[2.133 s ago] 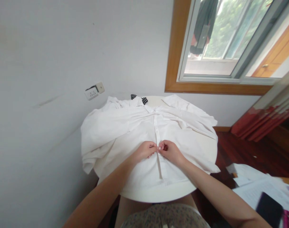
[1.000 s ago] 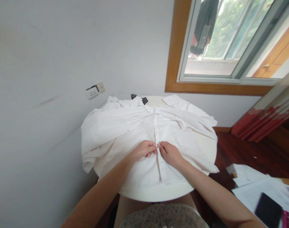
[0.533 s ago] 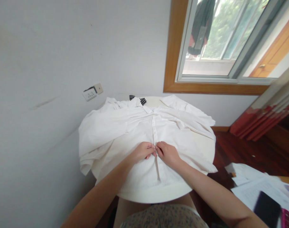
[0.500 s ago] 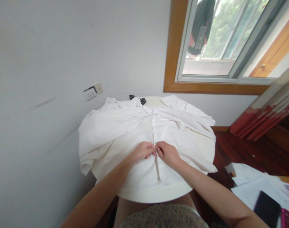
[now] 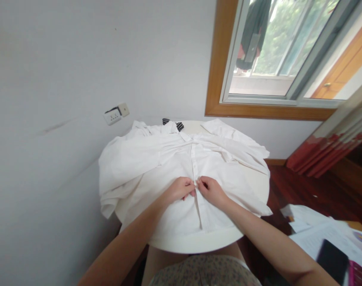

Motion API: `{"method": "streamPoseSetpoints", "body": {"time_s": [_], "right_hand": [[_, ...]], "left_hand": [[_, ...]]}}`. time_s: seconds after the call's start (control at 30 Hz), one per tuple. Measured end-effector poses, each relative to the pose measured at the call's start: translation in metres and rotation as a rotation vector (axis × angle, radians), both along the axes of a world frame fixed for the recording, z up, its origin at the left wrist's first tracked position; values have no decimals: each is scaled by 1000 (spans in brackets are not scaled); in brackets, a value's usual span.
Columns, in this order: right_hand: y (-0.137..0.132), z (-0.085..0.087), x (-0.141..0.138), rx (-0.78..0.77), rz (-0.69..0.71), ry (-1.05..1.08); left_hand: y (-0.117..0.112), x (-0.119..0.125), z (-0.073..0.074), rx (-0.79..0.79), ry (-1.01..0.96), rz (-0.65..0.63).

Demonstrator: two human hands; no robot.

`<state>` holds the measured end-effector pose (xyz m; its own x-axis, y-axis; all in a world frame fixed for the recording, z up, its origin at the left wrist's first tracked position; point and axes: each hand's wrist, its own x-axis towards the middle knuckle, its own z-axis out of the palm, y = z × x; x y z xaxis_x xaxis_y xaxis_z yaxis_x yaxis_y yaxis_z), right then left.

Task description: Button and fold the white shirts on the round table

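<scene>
A white button-up shirt lies spread front side up over a round cream table, its collar toward the wall and both sleeves out to the sides. My left hand pinches the edge of the front placket from the left, fingers closed. From the right, my right hand pinches the other side of the placket, thumb and forefinger together. The fingertips of both hands almost meet at the placket; any button between them is too small to make out. Below them the shirt front gapes in a narrow slit.
A black-and-white striped piece of cloth lies at the table's far edge. A wall socket is at the left, a wood-framed window at the upper right. Papers and a dark phone-like object lie at the lower right beside a curtain.
My right hand has shifted very slightly, its fingers still pinched at the placket. My left hand stays in nearly the same place, and the shirt lies as before.
</scene>
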<state>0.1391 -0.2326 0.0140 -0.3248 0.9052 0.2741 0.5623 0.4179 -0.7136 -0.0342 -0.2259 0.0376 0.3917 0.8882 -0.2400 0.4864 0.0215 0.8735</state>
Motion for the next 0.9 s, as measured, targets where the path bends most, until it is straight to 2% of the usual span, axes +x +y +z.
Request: {"method": "streamPoseSetpoints", "body": {"time_s": [0.2,0.53,0.7,0.77,0.8,0.9], "right_hand": [[0,1,3,-50,36,24],[-10,9,0,-3,-24,-215],[-10,26,9,-48,49,-326],[0,40,20,-46,77,-382],[8,47,26,-29,75,-408],[40,60,42,59,14,-498]], "left_hand": [[0,2,0,-15,-30,19],[0,1,-1,-57,-23,2],[-1,-3,4,-40,61,-43],[6,-7,9,79,150,-42],[12,-8,12,191,211,-20],[38,-13,15,647,431,82]]}}
